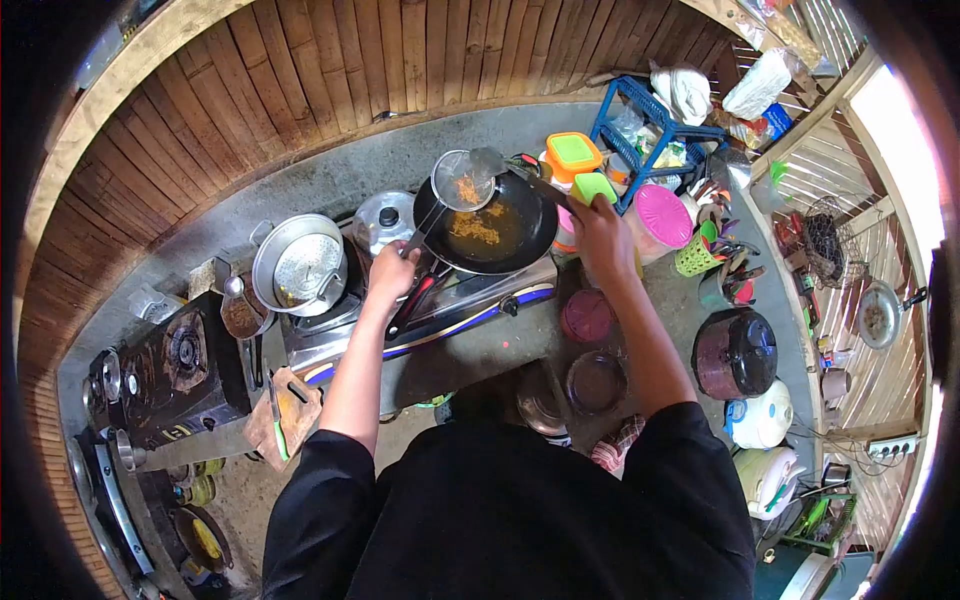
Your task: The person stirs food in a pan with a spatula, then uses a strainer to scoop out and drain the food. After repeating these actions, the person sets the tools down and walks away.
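Note:
My left hand (393,272) is closed round the handle of a wire-mesh strainer (463,181), held over the far left side of a black frying pan (540,222). Orange-brown fried bits (467,190) lie in the mesh. More of the same bits (474,232) float in the oil in the pan. My right hand (604,242) grips the dark handle of a spatula (487,160), its grey head at the strainer's right rim. The pan sits on a gas stove (420,330) with a blue-edged front.
Left of the pan stand a lidded pot (385,222) and a large aluminium pot (300,265). A green-handled knife (279,425) lies on a cutting board (262,440). Pink-lidded tub (662,216), orange container (573,153), blue rack (640,130) and rice cooker (735,353) stand to the right.

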The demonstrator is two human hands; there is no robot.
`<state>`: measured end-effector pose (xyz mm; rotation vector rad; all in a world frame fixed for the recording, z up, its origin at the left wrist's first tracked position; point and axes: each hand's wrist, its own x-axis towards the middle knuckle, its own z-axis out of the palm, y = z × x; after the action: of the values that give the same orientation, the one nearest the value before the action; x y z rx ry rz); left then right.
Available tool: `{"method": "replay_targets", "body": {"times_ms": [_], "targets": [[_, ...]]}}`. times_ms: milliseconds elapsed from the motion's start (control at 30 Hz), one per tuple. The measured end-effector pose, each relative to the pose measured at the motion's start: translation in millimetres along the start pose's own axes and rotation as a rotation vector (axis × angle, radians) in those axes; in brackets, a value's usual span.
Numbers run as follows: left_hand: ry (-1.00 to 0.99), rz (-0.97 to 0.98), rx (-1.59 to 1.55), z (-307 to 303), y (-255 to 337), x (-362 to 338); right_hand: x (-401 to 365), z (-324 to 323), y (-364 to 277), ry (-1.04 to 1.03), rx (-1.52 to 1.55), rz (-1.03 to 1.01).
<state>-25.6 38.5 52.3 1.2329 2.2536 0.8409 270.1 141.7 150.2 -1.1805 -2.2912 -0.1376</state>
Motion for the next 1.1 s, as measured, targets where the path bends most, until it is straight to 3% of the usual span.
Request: {"method": "replay_targets", "body": {"times_ms": [67, 133, 300, 367, 567, 700, 1000, 1100], "targets": [[0.013, -0.01, 0.005, 0, -5, 1, 6, -8, 3, 0.041, 0.055, 0.056], [0.001, -0.023, 0.014, -1, -11, 4, 15, -23, 14, -0.106, 0.016, 0.255], [-0.005, -0.059, -0.024, -2, -19, 8, 33, -51, 45, -0.238, 0.08, 0.245], [-0.015, -0.068, -0.029, -1, -21, 8, 38, -57, 48, -0.398, 0.055, 0.194], [0.046, -0.038, -0.021, -2, -17, 2, 50, -34, 50, -0.542, 0.067, 0.146], [0.023, -0.071, -0.058, -5, -14, 2, 50, -9, 45, -0.507, -0.039, 0.105], [0.057, -0.06, -0.087, -9, -13, -1, 27, 10, 8, -0.522, 0.008, 0.26], [0.056, -0.074, -0.089, -10, -12, 0, 20, 21, 3, -0.409, 0.031, 0.205]]}}
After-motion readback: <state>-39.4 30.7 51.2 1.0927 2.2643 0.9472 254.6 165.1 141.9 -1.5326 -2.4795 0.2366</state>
